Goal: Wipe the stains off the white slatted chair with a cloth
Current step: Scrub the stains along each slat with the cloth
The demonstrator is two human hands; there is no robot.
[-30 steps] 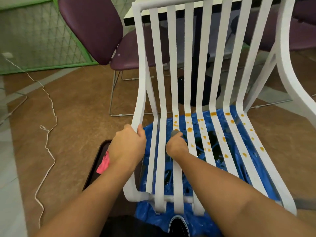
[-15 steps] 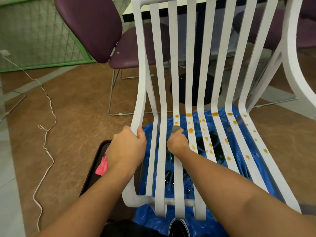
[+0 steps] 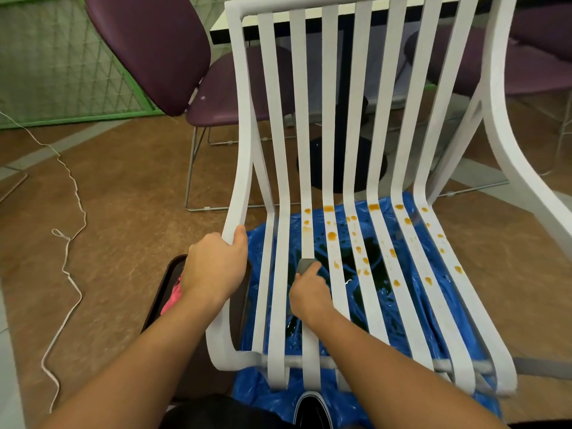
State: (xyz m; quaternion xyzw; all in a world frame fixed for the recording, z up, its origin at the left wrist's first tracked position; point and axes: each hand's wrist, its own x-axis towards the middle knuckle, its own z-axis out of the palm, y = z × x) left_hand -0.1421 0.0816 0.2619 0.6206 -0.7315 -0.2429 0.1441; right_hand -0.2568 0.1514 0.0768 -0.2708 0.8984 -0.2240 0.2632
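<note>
- White slatted chair (image 3: 337, 168) in the middle of the view, standing over a blue plastic sheet (image 3: 399, 292) on the brown floor (image 3: 130, 193); long smooth curved slats run from the backrest down into the seat, with open gaps between them.
- Orange stains (image 3: 331, 235) dotted over the seat slats, mostly toward the back bend and the right side; round drops and small smears. The slats nearest the left edge look clean.
- Grey cloth (image 3: 305, 265), small folded wad, pressed on the third slat from the left, just short of the nearest stains.
- Right hand (image 3: 309, 294) on top of that slat, fingers closed together around the cloth, pinching it against the slat.
- Left hand (image 3: 213, 267) wraps the chair's left frame rail, fingers curled shut on it, thumb on top.
- Plastic sheet is glossy and crinkled, dark patches under the slats.
- Dark tray (image 3: 167, 292) on the floor left of the chair, something pink (image 3: 173, 298) in it, partly hidden by the left wrist.
- Purple padded chair (image 3: 148, 48) behind on the left; white cord (image 3: 69, 249) snaking over the floor.
</note>
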